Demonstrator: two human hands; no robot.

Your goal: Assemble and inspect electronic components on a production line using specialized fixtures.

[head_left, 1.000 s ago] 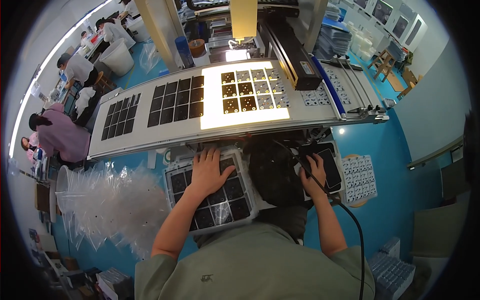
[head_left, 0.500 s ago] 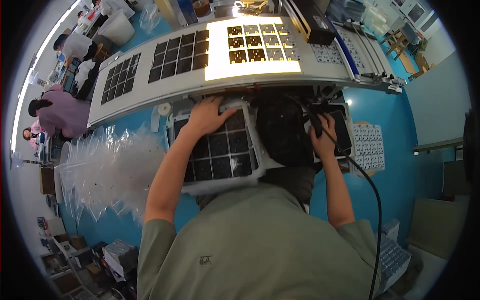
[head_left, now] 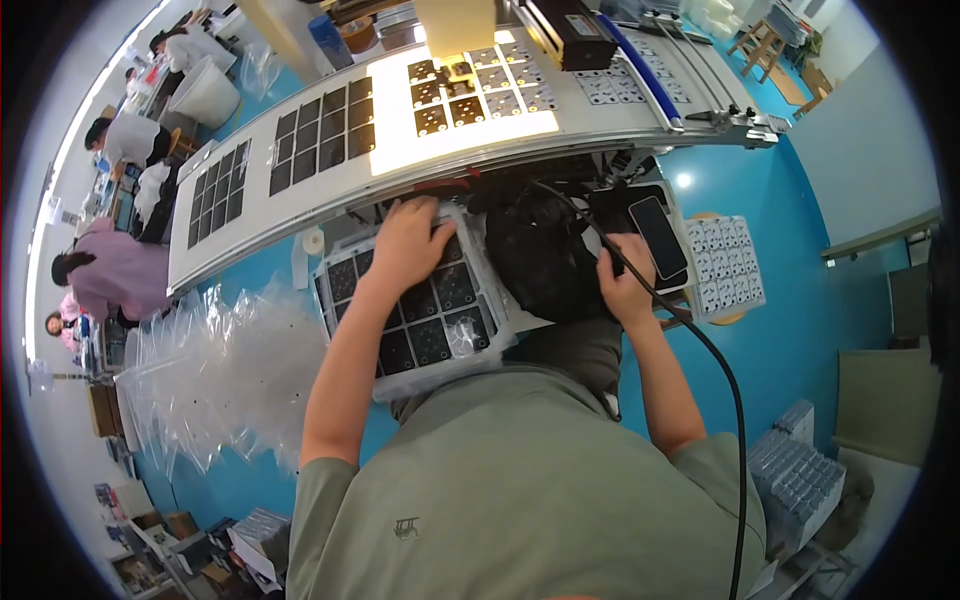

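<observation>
My left hand (head_left: 408,240) lies open, thumb spread from the fingers, over the far side of a translucent plastic tray (head_left: 440,372). Dark square plates (head_left: 432,340) sit in the tray's compartments. My right hand (head_left: 628,275) is closed beside a black bag-like bundle (head_left: 545,255); what its fingers hold, if anything, I cannot make out. A thick black cable (head_left: 715,355) runs across in front of that hand. Just right of it, a dark phone (head_left: 658,238) rests on a dark surface, apart from my fingers.
Beyond my hands stretches a white conveyor table (head_left: 255,225) with grids of black plates (head_left: 218,193) and a brightly lit patch. White patterned plates (head_left: 725,265) are on a stool at the right. Clear plastic bags (head_left: 225,370) hang at left. Several people work at the far left.
My right hand has drawn slightly nearer and left, and the phone now shows beside it. A yellow machine part has come down over the lit plates. The whole view has shifted a little.
</observation>
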